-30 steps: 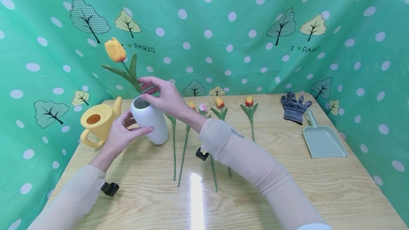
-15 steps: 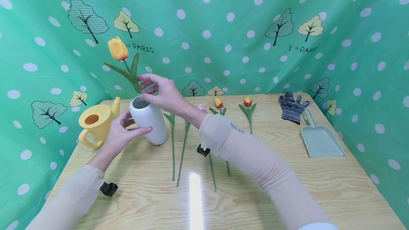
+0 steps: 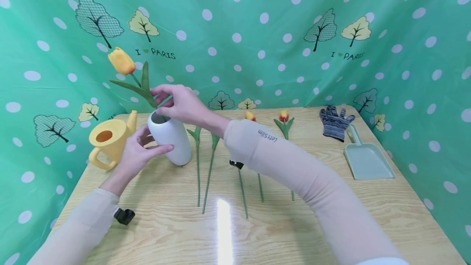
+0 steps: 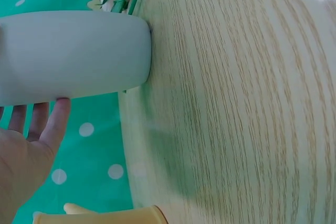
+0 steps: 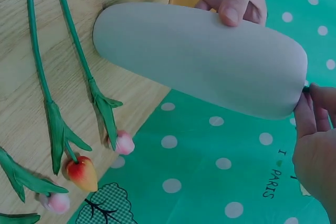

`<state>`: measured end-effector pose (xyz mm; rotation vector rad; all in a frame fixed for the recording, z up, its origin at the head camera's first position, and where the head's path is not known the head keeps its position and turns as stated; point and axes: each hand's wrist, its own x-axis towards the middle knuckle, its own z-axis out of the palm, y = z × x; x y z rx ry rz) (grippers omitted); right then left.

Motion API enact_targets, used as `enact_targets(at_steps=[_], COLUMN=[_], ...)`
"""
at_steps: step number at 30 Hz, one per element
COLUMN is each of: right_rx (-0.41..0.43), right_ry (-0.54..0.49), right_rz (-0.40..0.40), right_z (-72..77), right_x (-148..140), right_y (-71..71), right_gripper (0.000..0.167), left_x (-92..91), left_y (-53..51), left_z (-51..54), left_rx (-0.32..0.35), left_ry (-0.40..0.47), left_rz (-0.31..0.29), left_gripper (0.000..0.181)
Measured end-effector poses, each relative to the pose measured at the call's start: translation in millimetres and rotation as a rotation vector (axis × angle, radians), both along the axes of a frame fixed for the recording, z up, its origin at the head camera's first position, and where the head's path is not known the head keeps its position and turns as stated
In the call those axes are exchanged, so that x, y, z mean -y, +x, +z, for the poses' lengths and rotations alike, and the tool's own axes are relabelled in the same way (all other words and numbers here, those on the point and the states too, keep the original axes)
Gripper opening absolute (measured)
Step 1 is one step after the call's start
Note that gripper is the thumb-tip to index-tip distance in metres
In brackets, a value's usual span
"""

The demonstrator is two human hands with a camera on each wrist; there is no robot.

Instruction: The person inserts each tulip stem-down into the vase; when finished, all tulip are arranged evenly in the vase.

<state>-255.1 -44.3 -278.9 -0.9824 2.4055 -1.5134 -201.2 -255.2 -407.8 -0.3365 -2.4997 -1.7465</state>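
Note:
A white vase [image 3: 172, 140] leans leftward in the head view, its base at the tabletop. My left hand [image 3: 137, 150] holds it from the left, thumb on the near side and other fingers partly hidden behind. At the mouth, my right hand [image 3: 180, 103] pinches the stem of a yellow-orange tulip [image 3: 122, 60]. The bloom and leaves stand above the rim; the lower stem is hidden by the hand and vase. In the right wrist view, a bit of green stem [image 5: 306, 89] shows between the fingertips beside the rim.
A yellow watering can [image 3: 110, 138] stands left of the vase. Several tulips lie on the table, one red-yellow [image 3: 283, 116], some partly under the right sleeve. At the right are a striped glove [image 3: 335, 122] and a grey-green dustpan [image 3: 368, 160]. A patterned green cloth [image 3: 235, 52] hangs behind.
The tulip's bloom has swung left and slightly down as my right hand shifted a little left. My left hand keeps its hold on the vase.

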Motion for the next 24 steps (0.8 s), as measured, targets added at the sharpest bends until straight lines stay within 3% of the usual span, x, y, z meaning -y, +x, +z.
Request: enact_targets(at_steps=[6, 16, 20, 24], right_rx=[0.016, 0.04, 0.091, 0.252], right_ry=[0.039, 0.009, -0.098, -0.284], right_rz=[0.002, 0.034, 0.052, 0.092], right_z=[-1.3, -3.9, -4.9, -0.8], right_x=[0, -2, -6, -16], right_y=[-2.4, -5.5, -3.9, 2.8], right_gripper=[0.047, 0.04, 0.04, 0.042], left_x=[-1.0, -0.9, -0.3, -0.6], left_y=[0.6, 0.2, 0.6, 0.8], left_z=[-0.2, 0.1, -0.5, 0.9], left_rx=[0.004, 0.014, 0.012, 0.021], left_ry=[0.009, -0.028, -0.027, -0.034], left_rz=[-0.012, 0.017, 0.02, 0.029], left_gripper=[0.076, 0.076, 0.076, 0.075])
